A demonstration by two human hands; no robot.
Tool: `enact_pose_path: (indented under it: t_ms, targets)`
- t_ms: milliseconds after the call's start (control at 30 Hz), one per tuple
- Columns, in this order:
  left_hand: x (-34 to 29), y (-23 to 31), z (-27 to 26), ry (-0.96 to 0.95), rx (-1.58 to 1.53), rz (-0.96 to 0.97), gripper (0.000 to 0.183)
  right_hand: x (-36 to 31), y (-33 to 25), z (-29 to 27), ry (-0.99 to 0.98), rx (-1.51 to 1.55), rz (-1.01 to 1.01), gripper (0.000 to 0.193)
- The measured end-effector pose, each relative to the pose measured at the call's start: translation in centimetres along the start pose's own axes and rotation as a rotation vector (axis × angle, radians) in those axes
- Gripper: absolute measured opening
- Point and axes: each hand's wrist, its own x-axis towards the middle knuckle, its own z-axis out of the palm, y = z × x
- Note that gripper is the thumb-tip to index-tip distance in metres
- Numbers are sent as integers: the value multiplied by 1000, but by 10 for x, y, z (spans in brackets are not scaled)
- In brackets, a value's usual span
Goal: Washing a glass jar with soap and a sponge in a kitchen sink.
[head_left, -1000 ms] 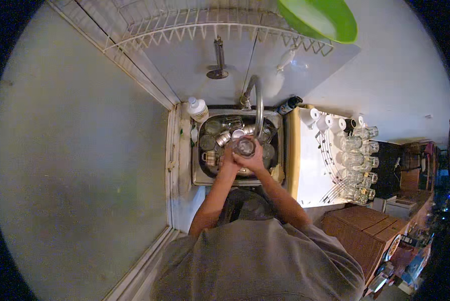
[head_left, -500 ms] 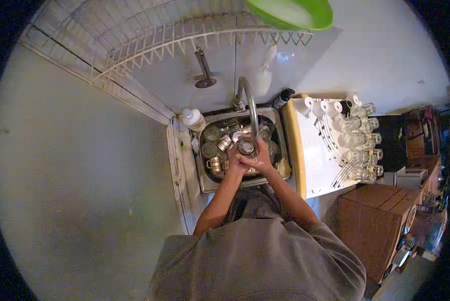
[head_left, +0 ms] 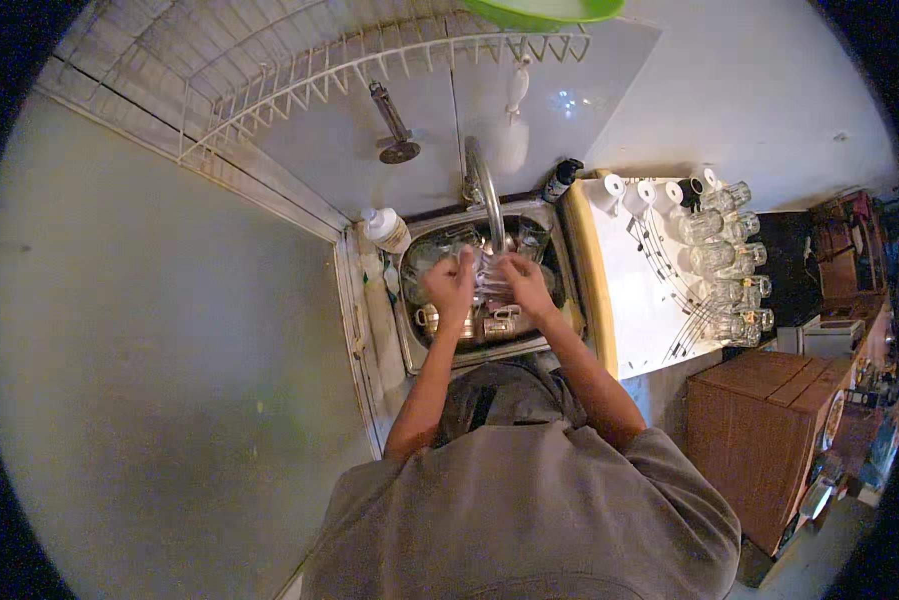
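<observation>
Rectangular metal sink (head_left: 419, 358), blurry clear glass vessel (head_left: 489, 281) smack between curled left hand (head_left: 451, 284) and right hand (head_left: 525, 284), near that curved silver faucet (head_left: 487, 195). Can't tell its axis or their grip tbh.

Dim, grainy; small glare on wall panel (head_left: 559, 120); fingers (head_left: 509, 266) blurred; black, bent fisheye rim.

A loose grey-brown shirt (head_left: 529, 510) with short sleeves (head_left: 674, 475) tops darker clothing (head_left: 504, 395), leaving both forearms (head_left: 424, 405) bare
</observation>
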Motion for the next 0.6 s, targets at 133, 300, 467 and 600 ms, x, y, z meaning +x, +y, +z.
enact_pose_path:
  t_ms: [133,300,467,600]
  targets:
    - [2,28,-13,-117,34,-72,39,0,5,2,5,169,73,30]
    - [0,54,-31,-531,74,254,25,-7,5,-5,-203,553,333,43]
    - [5,77,-37,-635,330,642,25,-2,20,-6,-331,785,347,46]
    - [6,78,-38,-451,186,808,32,10,34,-12,-344,894,400,49]
